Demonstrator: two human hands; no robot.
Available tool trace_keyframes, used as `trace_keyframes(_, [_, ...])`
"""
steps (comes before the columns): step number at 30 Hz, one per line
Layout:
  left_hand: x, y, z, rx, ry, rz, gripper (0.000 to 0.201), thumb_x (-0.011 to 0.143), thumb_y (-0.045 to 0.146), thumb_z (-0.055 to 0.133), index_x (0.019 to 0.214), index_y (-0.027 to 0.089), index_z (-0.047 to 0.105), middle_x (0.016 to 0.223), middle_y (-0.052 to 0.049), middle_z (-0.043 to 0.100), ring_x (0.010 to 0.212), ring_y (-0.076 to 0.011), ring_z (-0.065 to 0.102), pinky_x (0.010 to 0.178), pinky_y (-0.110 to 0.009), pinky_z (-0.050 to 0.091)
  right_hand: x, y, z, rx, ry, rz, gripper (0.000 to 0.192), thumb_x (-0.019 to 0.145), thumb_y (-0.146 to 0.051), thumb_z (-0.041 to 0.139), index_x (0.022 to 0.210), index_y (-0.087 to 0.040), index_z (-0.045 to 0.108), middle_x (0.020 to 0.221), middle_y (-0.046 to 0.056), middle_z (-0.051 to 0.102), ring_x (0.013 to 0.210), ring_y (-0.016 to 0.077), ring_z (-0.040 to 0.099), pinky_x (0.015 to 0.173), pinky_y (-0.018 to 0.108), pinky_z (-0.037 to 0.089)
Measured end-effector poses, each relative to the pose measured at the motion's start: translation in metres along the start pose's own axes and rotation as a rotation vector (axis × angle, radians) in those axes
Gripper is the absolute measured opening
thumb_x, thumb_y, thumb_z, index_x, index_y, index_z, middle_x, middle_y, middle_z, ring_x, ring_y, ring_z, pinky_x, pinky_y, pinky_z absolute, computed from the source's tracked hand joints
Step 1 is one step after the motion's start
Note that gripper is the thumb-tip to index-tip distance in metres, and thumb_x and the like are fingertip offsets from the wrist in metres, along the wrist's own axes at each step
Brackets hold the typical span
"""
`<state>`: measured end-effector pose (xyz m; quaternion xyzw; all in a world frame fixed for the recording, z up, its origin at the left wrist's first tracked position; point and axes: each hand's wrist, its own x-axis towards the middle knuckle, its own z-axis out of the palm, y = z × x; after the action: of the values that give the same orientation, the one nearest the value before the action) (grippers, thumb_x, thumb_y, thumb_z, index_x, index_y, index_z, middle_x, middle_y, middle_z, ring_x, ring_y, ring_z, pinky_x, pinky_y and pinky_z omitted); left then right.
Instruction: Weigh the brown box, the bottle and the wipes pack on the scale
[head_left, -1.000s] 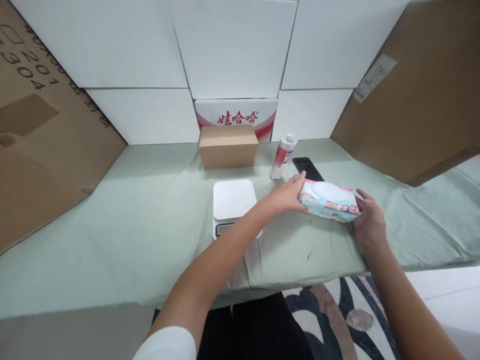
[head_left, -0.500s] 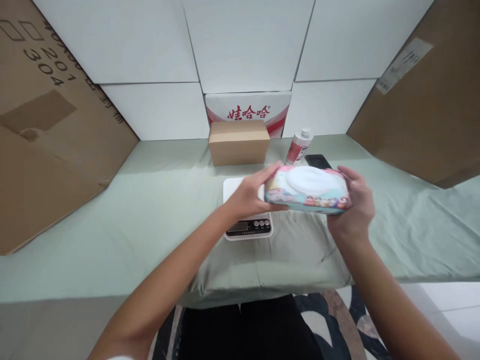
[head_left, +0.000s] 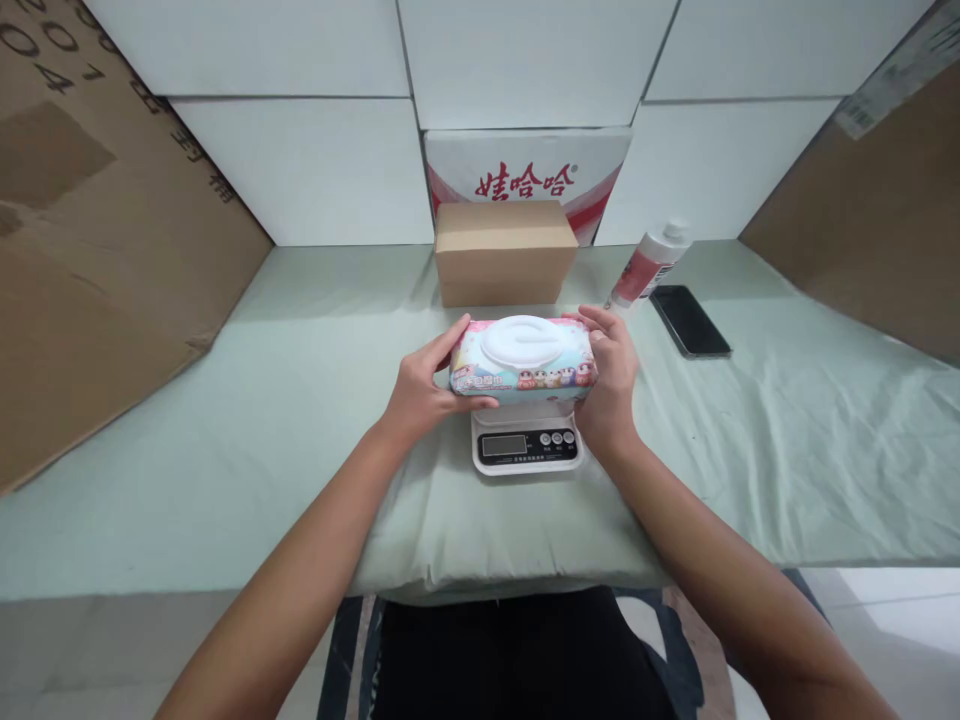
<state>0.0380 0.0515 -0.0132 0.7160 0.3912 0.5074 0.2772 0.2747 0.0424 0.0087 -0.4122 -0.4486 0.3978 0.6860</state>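
Observation:
A pack of wet wipes (head_left: 523, 358) with a white oval lid and a colourful printed front is held level over the white kitchen scale (head_left: 526, 446). My left hand (head_left: 421, 385) grips its left end and my right hand (head_left: 611, 372) grips its right end. The pack covers most of the scale's platform; only the display and buttons at the front show. I cannot tell whether the pack rests on the platform or hovers just above it.
A small brown cardboard box (head_left: 505, 252) stands behind the scale, before a white carton with red lettering (head_left: 529, 169). A white bottle with a red label (head_left: 646, 267) and a black phone (head_left: 690, 320) lie at the right. Large cardboard sheets (head_left: 97, 230) flank the green-covered table (head_left: 225, 420).
Both hands lifted the wipes pack from the table at the right and carried it left, over the scale. The camera view shifted with it.

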Motion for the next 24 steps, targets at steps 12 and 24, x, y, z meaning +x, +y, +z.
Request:
trace_keyframes(12, [0.005,-0.008,-0.017,-0.082,0.073,-0.052,0.122,0.052,0.093,0.079,0.150,0.021,0.063,0.149,-0.019,0.068,0.138,-0.0425,0.065,0.112,-0.049,0.059,0.026,0.009,-0.017,0.064,0.056,-0.117,0.037,0.093,-0.057,0.060,0.116,-0.029,0.066,0.120,0.005,0.071,0.116,0.0223,0.070,0.099,0.040,0.058])
trace_keyframes(24, [0.020,-0.028,-0.045,-0.274,0.746,-0.379,0.056,0.080,0.043,0.073,0.061,0.024,0.024,0.056,0.010,0.018,0.047,-0.0050,0.016,0.046,-0.026,0.012,0.060,0.044,-0.054,-0.191,0.266,-0.075,0.055,0.089,-0.043,0.067,0.055,-0.024,0.027,0.049,-0.008,0.026,0.046,0.0073,0.023,0.046,0.027,0.018])
